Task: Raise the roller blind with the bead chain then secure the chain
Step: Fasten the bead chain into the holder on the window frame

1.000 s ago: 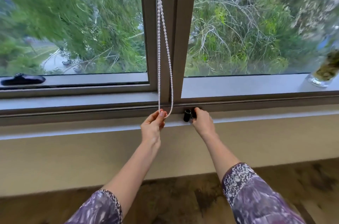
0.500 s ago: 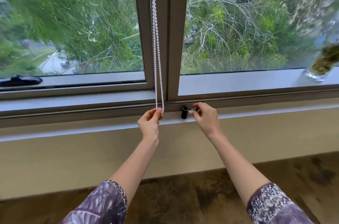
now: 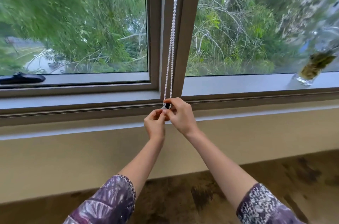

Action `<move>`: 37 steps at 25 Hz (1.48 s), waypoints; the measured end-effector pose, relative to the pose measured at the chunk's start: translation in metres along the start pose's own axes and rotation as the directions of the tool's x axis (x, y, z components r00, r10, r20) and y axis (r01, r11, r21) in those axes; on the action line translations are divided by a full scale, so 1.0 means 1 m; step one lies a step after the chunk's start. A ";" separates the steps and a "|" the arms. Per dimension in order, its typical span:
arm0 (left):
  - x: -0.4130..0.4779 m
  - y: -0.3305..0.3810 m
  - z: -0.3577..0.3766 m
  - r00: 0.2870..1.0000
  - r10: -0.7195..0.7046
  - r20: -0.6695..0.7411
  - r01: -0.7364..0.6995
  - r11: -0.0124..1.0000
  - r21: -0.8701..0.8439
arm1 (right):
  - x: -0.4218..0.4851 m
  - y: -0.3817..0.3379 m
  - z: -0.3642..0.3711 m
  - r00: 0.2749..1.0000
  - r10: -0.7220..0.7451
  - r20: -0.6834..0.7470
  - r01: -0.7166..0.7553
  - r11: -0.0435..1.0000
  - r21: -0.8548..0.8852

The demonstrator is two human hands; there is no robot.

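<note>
Both hands have closed together at the sill, left hand [image 3: 155,124] pinching the bead chain [image 3: 170,55] at 6 o'clock beneath the black clip [image 3: 167,106] that the right hand [image 3: 180,114] grips, so securing looks underway.

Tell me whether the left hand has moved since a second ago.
Yes. The left hand has shifted right along the window frame, closing the gap to the right hand at the black clip below the chain.

Both arms reach forward and up, forearms bare below patterned sleeves pushed to the elbows. The left hand [image 3: 155,124] has fingers curled into a pinch, fingertips meeting those of the right hand [image 3: 180,114]. The right sits slightly higher, thumb and forefinger pinched together, knuckles bent.
</note>
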State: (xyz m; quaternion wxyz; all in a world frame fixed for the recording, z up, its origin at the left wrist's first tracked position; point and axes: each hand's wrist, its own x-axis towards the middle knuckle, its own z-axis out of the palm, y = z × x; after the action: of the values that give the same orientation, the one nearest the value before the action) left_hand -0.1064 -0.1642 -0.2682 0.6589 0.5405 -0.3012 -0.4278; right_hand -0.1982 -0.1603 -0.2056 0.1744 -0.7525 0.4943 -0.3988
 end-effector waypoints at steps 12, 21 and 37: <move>0.001 0.017 -0.036 0.974 0.030 0.227 -0.032 0.999 0.007 | 0.002 -0.007 0.004 0.989 0.024 0.145 -0.002 0.989 -0.150; 0.000 0.010 -0.043 0.930 0.070 0.362 -0.170 0.953 0.251 | -0.010 0.004 0.009 0.978 0.114 0.172 -0.074 0.972 -0.224; -0.012 0.000 -0.022 0.807 0.028 0.590 -0.143 0.979 0.148 | -0.042 0.023 -0.008 0.977 0.200 0.074 -0.188 0.972 -0.145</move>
State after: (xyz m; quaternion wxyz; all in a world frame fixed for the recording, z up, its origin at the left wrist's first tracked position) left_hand -0.0925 -0.1432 -0.2724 0.4999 0.4276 -0.5516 -0.5129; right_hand -0.2260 -0.1323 -0.2335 0.1821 -0.7277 0.5834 -0.3114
